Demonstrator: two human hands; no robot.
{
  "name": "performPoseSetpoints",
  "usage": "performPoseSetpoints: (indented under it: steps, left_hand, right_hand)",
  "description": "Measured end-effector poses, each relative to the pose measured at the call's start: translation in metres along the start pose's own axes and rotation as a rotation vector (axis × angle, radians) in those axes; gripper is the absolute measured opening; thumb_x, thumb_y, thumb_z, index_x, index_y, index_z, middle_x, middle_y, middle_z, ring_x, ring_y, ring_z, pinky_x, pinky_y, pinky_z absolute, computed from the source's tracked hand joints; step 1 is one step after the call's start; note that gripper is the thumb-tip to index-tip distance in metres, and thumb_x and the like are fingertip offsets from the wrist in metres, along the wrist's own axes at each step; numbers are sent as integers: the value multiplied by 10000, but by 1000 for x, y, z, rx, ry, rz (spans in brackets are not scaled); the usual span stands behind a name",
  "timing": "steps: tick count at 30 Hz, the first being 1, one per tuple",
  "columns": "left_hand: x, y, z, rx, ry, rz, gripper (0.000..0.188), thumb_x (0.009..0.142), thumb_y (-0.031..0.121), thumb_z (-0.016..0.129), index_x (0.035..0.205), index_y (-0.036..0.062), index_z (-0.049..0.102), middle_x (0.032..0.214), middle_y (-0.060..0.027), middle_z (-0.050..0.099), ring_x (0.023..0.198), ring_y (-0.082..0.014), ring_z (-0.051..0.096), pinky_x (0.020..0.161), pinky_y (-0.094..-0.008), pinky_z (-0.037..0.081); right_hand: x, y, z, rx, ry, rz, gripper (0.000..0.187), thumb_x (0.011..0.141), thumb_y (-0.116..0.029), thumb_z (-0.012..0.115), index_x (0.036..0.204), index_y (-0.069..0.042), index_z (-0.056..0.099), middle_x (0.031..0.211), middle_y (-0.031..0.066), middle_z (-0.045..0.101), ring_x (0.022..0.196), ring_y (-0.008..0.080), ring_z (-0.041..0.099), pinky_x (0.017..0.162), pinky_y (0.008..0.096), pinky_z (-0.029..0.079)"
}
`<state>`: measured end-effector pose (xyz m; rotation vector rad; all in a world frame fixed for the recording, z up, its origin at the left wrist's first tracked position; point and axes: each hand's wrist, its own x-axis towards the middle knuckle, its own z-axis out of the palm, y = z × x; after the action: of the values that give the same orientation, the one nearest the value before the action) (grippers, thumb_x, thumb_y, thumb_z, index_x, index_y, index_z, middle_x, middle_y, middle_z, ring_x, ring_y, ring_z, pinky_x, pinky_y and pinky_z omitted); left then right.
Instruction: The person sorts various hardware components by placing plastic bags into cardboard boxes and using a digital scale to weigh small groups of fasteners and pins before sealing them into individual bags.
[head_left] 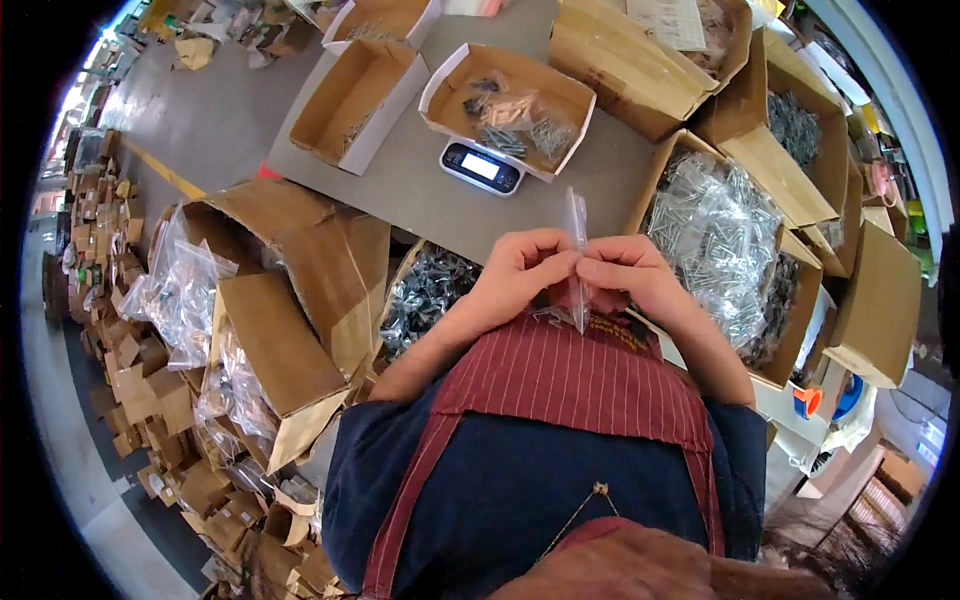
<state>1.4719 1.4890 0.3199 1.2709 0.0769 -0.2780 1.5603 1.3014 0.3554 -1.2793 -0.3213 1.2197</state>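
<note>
While the left hand [530,265] and the right hand [617,268] are pinching a clear plastic bag [577,220] between thumbs and fingertips, the digits closed upon it, the bag is standing edge-on just beyond the striped apron [570,375], nearer the body than the scale [482,167] on the table [400,205]. Judging by this two-handed pinch, the step in hand is handling the bag's edge, whether opening or sealing being impossible to tell, and the next move is calling for even, opposed fingertip control.
</note>
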Motion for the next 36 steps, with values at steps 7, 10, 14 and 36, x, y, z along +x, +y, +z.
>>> performPoseSetpoints:
  steps: [7,10,14,36]
  left_hand:
    - [9,-16,1,105,222,206,98,893,87,598,854,4,632,740,7,616,680,-56,554,608,-247,460]
    - [10,-10,0,475,339,362,78,839,78,626,794,14,630,662,-21,618,611,-92,581,589,-281,476]
    - [7,-1,-15,927,530,338,146,732,162,685,689,66,584,672,-111,622,635,-327,620,562,-399,483]
    - [-20,-11,-67,1217,726,-89,198,852,248,664,893,97,544,764,-110,681,707,-353,667,609,-451,494]
  right_hand:
    - [14,18,12,-211,254,-190,226,936,-167,587,755,-34,611,609,32,602,477,119,527,461,240,404]
    - [21,25,13,-855,454,-513,138,852,-115,632,742,-40,594,646,82,623,509,209,569,476,299,447]
    - [24,29,-9,-1352,796,-618,84,717,-65,672,724,-67,588,836,100,651,712,283,640,575,388,504]
    - [120,-11,-62,-1174,75,-361,394,772,-290,723,1123,-124,659,1287,162,590,1337,404,386,1139,484,305]
